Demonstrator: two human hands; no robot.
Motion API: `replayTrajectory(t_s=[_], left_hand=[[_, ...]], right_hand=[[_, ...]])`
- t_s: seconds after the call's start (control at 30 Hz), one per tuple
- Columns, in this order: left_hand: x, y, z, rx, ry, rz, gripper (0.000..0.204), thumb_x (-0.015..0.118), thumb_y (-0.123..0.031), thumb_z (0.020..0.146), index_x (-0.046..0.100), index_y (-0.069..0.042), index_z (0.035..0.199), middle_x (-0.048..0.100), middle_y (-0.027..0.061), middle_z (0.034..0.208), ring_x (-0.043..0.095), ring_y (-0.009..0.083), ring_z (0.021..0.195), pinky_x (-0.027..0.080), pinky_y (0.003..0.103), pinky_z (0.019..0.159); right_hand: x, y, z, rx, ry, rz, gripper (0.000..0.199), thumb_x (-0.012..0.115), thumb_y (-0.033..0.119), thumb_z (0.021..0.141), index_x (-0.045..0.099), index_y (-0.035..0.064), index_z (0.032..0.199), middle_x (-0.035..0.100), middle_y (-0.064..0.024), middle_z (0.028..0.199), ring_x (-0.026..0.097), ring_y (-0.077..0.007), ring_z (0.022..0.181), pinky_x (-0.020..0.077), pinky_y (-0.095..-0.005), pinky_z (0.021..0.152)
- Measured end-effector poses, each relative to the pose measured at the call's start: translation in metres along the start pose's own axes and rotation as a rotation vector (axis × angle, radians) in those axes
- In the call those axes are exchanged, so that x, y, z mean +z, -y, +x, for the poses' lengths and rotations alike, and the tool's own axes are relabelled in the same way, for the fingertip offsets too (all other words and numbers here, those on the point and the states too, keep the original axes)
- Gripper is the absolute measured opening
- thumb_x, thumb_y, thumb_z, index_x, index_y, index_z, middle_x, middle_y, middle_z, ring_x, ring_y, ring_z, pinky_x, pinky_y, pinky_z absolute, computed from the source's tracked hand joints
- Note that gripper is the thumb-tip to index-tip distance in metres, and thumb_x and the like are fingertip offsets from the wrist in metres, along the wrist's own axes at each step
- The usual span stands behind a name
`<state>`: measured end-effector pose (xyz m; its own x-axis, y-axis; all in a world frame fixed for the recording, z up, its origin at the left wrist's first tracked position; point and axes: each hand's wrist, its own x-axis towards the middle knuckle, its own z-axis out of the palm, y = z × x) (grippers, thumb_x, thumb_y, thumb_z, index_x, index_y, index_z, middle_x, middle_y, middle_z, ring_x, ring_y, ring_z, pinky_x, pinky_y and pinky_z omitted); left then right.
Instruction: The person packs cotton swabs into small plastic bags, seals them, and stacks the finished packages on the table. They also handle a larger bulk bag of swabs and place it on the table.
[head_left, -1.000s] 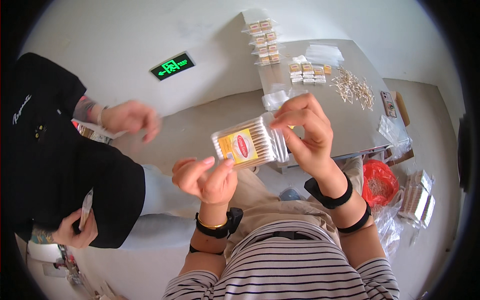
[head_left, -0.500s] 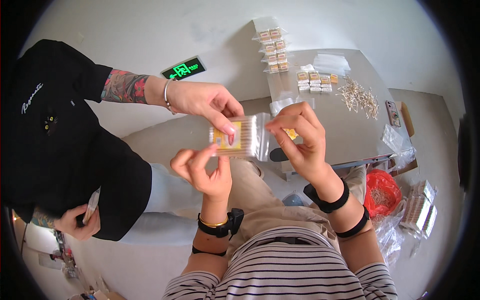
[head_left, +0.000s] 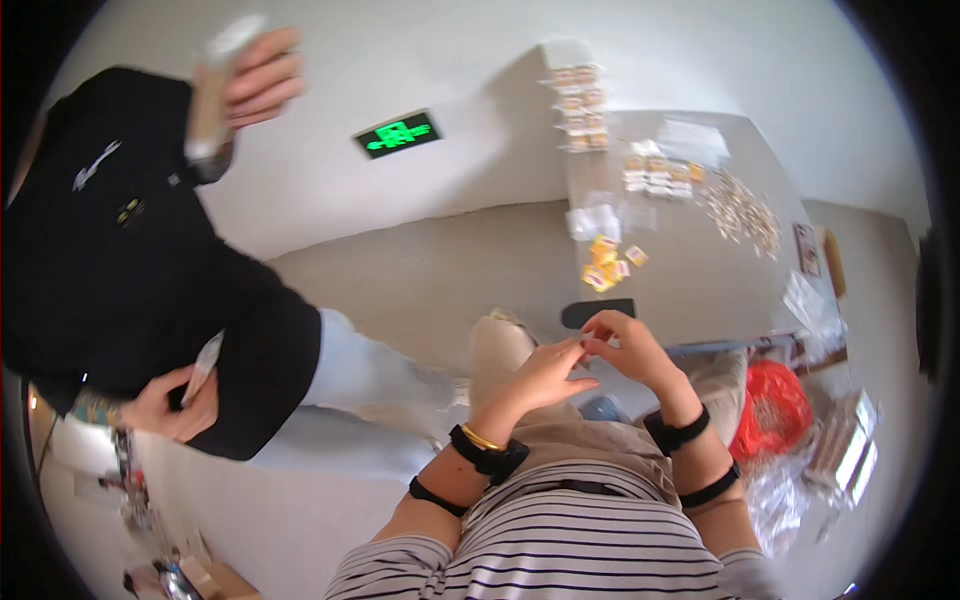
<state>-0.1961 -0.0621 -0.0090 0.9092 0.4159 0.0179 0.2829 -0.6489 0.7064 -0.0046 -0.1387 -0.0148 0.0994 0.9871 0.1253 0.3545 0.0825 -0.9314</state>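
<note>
My left hand [head_left: 543, 380] and my right hand [head_left: 634, 352] meet at the fingertips above my lap. The left one is open, its thumb stretched away from the fingers; nothing shows in it. Loosely bent, the fingers of the right are apart and hold nothing I can see. At the upper left a co-worker's raised hand [head_left: 265, 80] grips a clear bag of cotton swabs [head_left: 208, 115], blurred by motion. The co-worker's other hand [head_left: 172, 408], low by the waist, holds another slim clear packet [head_left: 205, 368].
Right of me stands a grey table [head_left: 690, 285] with loose cotton swabs [head_left: 742, 215], yellow cards [head_left: 603, 268], stacked swab packs [head_left: 655, 175] and clear bags [head_left: 692, 142]. A red bag [head_left: 770, 408] and bundled packs [head_left: 842, 445] sit beside my right arm.
The swab bag left my hands and is now up at the left in the co-worker's hand. My hands have dropped and come together. The view has shifted slightly.
</note>
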Motion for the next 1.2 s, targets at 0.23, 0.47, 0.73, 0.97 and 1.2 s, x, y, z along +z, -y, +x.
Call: replayTrajectory(t_s=[0.23,0.47,0.73,0.97,1.2], left_hand=[[0.044,0.031,0.005,-0.117,0.184,0.126,0.054,0.075,-0.038,0.088,0.059,-0.002,0.125,0.068,0.0179,0.119,0.065,0.0338,0.113,0.050,0.042,0.097],[0.085,0.081,0.012,-0.187,0.252,0.044,0.061,0.074,-0.042,0.089,0.056,-0.002,0.131,0.060,0.0222,0.133,0.058,0.0382,0.124,0.047,0.043,0.102],[0.104,0.097,0.029,-0.172,0.200,0.165,0.092,0.078,-0.044,0.085,0.032,-0.005,0.154,0.018,0.0234,0.165,0.034,0.0396,0.147,0.034,0.042,0.118],[0.117,0.130,0.031,-0.230,0.285,0.086,0.100,0.079,-0.047,0.084,0.026,-0.004,0.157,0.018,0.0205,0.166,0.036,0.0373,0.146,0.035,0.042,0.117],[0.034,0.060,0.056,-0.148,-0.082,-1.208,0.102,0.079,-0.060,0.079,0.031,-0.012,0.156,0.036,0.0137,0.158,0.043,0.0309,0.140,0.039,0.049,0.111]], right_hand=[[0.005,-0.144,-0.047,0.294,-0.063,-0.497,0.053,0.078,0.033,0.082,0.064,0.0047,0.124,0.061,-0.0151,0.133,0.057,-0.0332,0.123,0.0472,-0.0437,0.101],[0.005,-0.170,-0.079,0.472,0.000,-0.874,0.099,0.081,0.039,0.079,0.029,0.0068,0.156,0.021,-0.0142,0.165,0.021,-0.0325,0.153,0.0302,-0.0513,0.119],[0.008,-0.167,-0.079,0.523,0.078,-0.886,0.113,0.083,0.041,0.077,0.016,0.0055,0.161,0.008,-0.0132,0.169,0.010,-0.0323,0.156,0.0313,-0.0553,0.118],[0.011,-0.167,-0.077,0.544,0.079,-0.908,0.115,0.082,0.042,0.078,0.012,0.0071,0.161,0.006,-0.0125,0.170,0.009,-0.0313,0.157,0.0324,-0.0542,0.118],[0.004,-0.159,-0.077,0.588,0.112,-0.887,0.112,0.081,0.040,0.081,0.010,0.0095,0.162,0.002,-0.0095,0.171,0.007,-0.0278,0.157,0.0311,-0.0520,0.119]])
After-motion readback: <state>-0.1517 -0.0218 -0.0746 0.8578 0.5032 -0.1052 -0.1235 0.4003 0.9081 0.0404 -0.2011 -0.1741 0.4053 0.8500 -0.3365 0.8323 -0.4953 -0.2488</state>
